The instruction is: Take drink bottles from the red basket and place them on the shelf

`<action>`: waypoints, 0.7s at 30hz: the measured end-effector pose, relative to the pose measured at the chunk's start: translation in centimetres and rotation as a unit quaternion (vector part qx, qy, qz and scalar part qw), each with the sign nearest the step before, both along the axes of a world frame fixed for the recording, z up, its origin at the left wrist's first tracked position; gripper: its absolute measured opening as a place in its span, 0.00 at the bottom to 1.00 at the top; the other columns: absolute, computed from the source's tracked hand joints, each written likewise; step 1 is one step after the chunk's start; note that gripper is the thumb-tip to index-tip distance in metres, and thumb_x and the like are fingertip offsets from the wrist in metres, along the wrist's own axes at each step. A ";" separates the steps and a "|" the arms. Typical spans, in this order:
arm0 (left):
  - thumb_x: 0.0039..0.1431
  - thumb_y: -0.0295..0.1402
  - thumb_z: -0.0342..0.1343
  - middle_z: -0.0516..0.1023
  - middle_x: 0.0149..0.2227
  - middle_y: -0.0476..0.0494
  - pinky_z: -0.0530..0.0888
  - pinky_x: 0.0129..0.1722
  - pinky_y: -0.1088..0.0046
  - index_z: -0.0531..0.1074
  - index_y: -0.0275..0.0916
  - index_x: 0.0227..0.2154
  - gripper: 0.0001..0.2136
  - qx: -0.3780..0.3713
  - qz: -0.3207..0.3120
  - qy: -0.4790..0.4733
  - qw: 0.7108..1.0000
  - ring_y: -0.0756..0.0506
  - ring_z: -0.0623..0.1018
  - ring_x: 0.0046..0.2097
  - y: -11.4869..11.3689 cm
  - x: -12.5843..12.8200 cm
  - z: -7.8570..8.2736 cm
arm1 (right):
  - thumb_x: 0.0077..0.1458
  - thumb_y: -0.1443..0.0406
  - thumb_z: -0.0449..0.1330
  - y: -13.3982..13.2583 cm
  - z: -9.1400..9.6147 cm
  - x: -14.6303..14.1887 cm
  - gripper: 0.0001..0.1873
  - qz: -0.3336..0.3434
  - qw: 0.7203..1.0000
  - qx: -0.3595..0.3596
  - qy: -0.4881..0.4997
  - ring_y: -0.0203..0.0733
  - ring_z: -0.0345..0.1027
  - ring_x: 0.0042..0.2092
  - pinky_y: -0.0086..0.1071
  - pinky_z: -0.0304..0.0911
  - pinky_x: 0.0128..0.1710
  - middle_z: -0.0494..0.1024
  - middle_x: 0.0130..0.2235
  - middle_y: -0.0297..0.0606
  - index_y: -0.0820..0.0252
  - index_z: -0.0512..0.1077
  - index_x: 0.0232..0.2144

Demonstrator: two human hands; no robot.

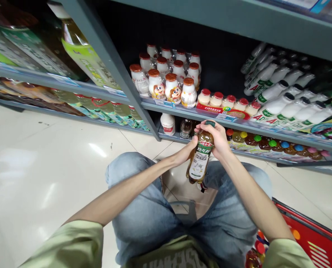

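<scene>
The right hand (218, 139) is gripping one bottle (200, 158) round its neck, centre of the frame, while the left hand (186, 150) is holding its upper side, thumb touching. Both are grasping; the right is sitting nearer the top. The bottle is extending down-frame from the fingers, its long axis leaning from upper right to lower left. Beyond, about twelve orange-capped jars (172, 91) and five red-capped pots (216, 101) are standing upper centre; one red basket (318, 236) is showing lower right
</scene>
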State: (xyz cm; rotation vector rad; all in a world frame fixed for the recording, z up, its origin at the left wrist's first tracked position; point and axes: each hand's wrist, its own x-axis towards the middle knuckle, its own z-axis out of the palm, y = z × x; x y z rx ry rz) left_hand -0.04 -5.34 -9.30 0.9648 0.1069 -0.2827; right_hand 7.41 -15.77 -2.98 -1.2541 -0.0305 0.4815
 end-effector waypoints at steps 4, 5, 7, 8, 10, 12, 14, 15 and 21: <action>0.60 0.62 0.54 0.77 0.59 0.35 0.62 0.68 0.53 0.71 0.40 0.60 0.36 0.022 0.018 -0.039 0.999 0.35 0.69 0.66 0.3 0.0 0.2 | 0.46 0.61 0.70 -0.2 -0.1 -0.3 0.09 0.015 0.998 -0.013 -0.056 0.42 0.77 0.34 0.35 0.72 0.40 0.83 0.32 0.36 0.59 0.77 0.29; 0.59 0.63 0.54 0.76 0.60 0.35 0.61 0.68 0.52 0.71 0.40 0.61 0.37 0.032 0.020 -0.050 0.998 0.35 0.67 0.67 0.4 0.0 0.4 | 0.48 0.60 0.69 -0.2 -0.2 -0.4 0.08 0.021 0.997 -0.025 -0.067 0.42 0.77 0.35 0.35 0.71 0.40 0.83 0.31 0.37 0.59 0.78 0.29; 0.56 0.62 0.59 0.70 0.65 0.34 0.58 0.69 0.51 0.67 0.40 0.64 0.39 0.064 0.005 -0.082 0.995 0.33 0.63 0.70 0.8 -0.2 0.9 | 0.51 0.60 0.67 -0.3 -0.3 -0.4 0.08 0.031 0.993 -0.059 -0.094 0.42 0.77 0.36 0.34 0.70 0.42 0.84 0.32 0.37 0.59 0.78 0.29; 0.54 0.59 0.63 0.66 0.67 0.33 0.57 0.70 0.50 0.64 0.40 0.66 0.42 0.087 -0.011 -0.101 0.991 0.32 0.61 0.71 0.9 -0.3 1.1 | 0.52 0.60 0.66 -0.3 -0.4 -0.4 0.08 0.035 0.990 -0.077 -0.111 0.42 0.77 0.38 0.34 0.70 0.43 0.84 0.33 0.38 0.59 0.79 0.29; 0.47 0.50 0.72 0.59 0.70 0.32 0.58 0.70 0.51 0.58 0.40 0.68 0.48 0.138 -0.041 -0.138 0.980 0.30 0.58 0.71 1.0 -0.7 1.3 | 0.53 0.60 0.64 -0.1 -0.7 -0.2 0.08 0.040 0.983 -0.108 -0.146 0.43 0.77 0.40 0.34 0.69 0.46 0.84 0.35 0.38 0.58 0.79 0.28; 0.44 0.42 0.74 0.59 0.70 0.31 0.59 0.69 0.53 0.56 0.40 0.67 0.49 0.195 -0.033 -0.155 0.968 0.31 0.60 0.70 0.8 -1.1 0.8 | 0.52 0.60 0.63 0.1 -1.1 0.0 0.08 0.043 0.974 -0.142 -0.171 0.44 0.78 0.40 0.35 0.68 0.47 0.84 0.35 0.38 0.58 0.78 0.28; 0.44 0.37 0.73 0.66 0.65 0.32 0.63 0.66 0.55 0.57 0.40 0.64 0.45 0.270 0.021 -0.133 0.953 0.32 0.65 0.66 0.6 -1.3 -0.2 | 0.52 0.60 0.62 0.2 -1.7 0.4 0.08 0.053 0.962 -0.184 -0.195 0.46 0.78 0.40 0.36 0.68 0.46 0.84 0.34 0.39 0.58 0.76 0.28; 0.42 0.34 0.73 0.70 0.60 0.34 0.67 0.63 0.55 0.59 0.39 0.61 0.43 0.312 0.043 -0.106 0.943 0.32 0.70 0.62 0.6 -1.3 -0.8 | 0.53 0.59 0.61 0.3 -2.1 0.6 0.08 0.061 0.953 -0.211 -0.210 0.47 0.78 0.40 0.37 0.68 0.45 0.84 0.33 0.39 0.57 0.75 0.28; 0.36 0.28 0.67 0.77 0.45 0.41 0.73 0.46 0.60 0.62 0.37 0.52 0.36 0.424 0.053 0.015 0.904 0.36 0.77 0.47 1.7 -1.2 -3.3 | 0.59 0.50 0.58 -0.5 -3.0 1.2 0.16 0.145 0.845 -0.402 -0.322 0.52 0.77 0.38 0.41 0.66 0.44 0.81 0.33 0.39 0.54 0.75 0.37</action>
